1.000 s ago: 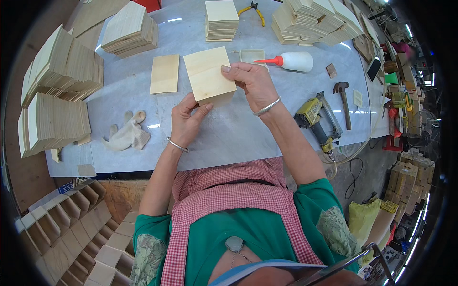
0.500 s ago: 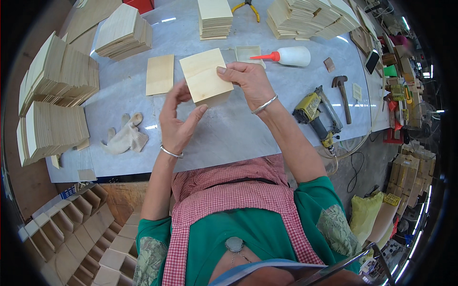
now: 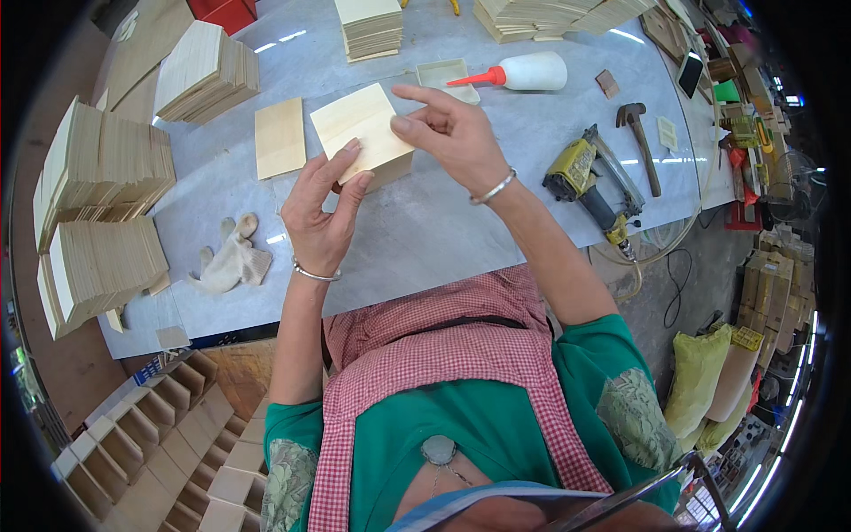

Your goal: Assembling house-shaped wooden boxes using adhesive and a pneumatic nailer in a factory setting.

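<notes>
A pale wooden piece (image 3: pixel 362 122) with a square top face is held above the table; a second, shaded face shows below its near edge. My left hand (image 3: pixel 324 204) pinches its near left part, fingertips on top and thumb by the near edge. At its right edge is my right hand (image 3: pixel 461 146), fingers apart and thumb close to the wood; whether the thumb touches I cannot tell. A thin wooden board (image 3: pixel 280 138) lies flat to the left. Just beyond the hands sit a shallow tray (image 3: pixel 434 73) and a white glue bottle (image 3: pixel 536 71) with a red nozzle.
Stacks of wooden boards (image 3: pixel 115 168) line the left side, with more stacks (image 3: pixel 370 31) at the back. A nail gun (image 3: pixel 581 173) with a hose and a hammer (image 3: pixel 643 146) lie right. A white glove (image 3: pixel 235 257) rests left; open wooden boxes (image 3: pixel 142 426) stand lower left.
My left hand has closed on the wooden piece. My right hand has loosened its pinch, its fingers now spread. The whole view has shifted slightly.
</notes>
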A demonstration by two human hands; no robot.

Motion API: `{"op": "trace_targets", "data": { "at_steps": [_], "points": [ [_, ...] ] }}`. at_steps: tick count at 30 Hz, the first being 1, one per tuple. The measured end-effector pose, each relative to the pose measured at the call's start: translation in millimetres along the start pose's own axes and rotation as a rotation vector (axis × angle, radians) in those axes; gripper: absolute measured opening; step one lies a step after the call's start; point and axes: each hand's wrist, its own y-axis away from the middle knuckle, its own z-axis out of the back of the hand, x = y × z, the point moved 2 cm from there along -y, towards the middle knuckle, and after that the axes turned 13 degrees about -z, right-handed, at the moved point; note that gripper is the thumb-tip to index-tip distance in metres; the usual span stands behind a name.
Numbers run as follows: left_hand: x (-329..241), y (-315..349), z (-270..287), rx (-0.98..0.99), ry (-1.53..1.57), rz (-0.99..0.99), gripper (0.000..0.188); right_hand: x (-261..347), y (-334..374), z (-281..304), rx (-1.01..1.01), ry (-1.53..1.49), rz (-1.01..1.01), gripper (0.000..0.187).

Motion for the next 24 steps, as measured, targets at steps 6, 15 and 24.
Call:
{"op": "trace_targets", "data": {
  "at_steps": [6,15,24],
  "points": [
    [1.7,0.4,0.0,-0.011,0.023,0.026,0.031,-13.8,17.0,7.3,-0.043,0.285,0.473,0.028],
    [-0.4,1.4,-1.6,-0.005,-0.028,0.008,0.031,-13.5,12.8,6.5,-0.106,0.368,0.548,0.023],
    [-1.0,4.3,-0.6,0.025,-0.042,0.008,0.030,-17.0,10.9,5.7,-0.100,0.333,0.526,0.024]
  ]
}}
